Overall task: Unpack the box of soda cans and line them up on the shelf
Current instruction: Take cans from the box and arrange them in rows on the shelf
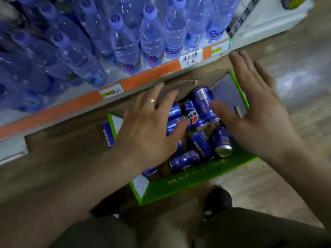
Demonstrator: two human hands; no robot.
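Green carton (pixel 188 178), Pepsi cans (pixel 194 116) jumbled beneath spread, empty fingers of left hand (pixel 145 126) and right hand (pixel 258 113): best grip one can squarely each.

We see the box (pixel 188 178) open on top, cans (pixel 202 102) crowding inside, bottles (pixel 123 45) filling the shelf (pixel 152 74) behind the box

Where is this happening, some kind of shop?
Most likely a grocery or convenience store aisle: water bottles crowd a shelf edged with an orange strip and handwritten price tags, and an open box of soda cans sits on the floor.
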